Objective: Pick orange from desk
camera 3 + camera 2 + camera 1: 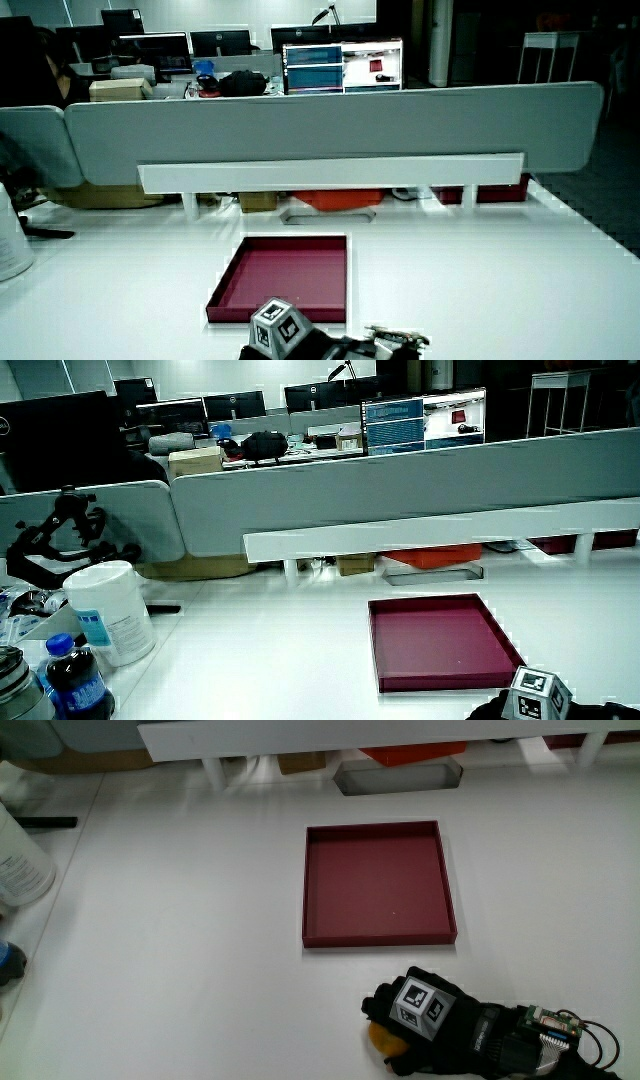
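The orange (381, 1039) lies on the white desk, nearer to the person than the dark red tray (375, 885). Only a small part of it shows under the black glove. The hand (428, 1020) rests on top of it with the fingers curled down around it, the patterned cube facing up. In both side views only the cube and a strip of the glove show, hand (538, 698) and hand (285, 332), just nearer to the person than the tray (440, 640) (290, 275); the orange is hidden there.
The red tray holds nothing. A white canister (15, 860) (110, 610) and a dark bottle with a blue cap (75, 680) stand at the table's edge. A low white shelf (440, 530) runs along the grey partition.
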Motion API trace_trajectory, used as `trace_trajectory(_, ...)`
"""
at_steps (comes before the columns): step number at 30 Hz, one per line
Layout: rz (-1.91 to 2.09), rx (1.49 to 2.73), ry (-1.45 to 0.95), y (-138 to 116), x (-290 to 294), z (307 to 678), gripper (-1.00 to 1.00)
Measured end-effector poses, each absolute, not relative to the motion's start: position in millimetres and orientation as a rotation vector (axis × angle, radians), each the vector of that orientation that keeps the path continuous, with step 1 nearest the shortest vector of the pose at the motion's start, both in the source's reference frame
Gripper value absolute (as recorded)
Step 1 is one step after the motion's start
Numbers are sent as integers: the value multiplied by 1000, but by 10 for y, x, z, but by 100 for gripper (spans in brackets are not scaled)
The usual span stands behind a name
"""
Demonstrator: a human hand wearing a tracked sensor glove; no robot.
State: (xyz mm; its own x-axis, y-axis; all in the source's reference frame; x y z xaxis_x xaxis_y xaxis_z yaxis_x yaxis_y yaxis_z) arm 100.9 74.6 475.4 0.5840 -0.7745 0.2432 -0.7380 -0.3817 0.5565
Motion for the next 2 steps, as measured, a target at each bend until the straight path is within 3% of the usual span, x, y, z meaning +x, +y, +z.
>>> trace_trajectory(2,-73,2219,-1207,662,1008,4683,100)
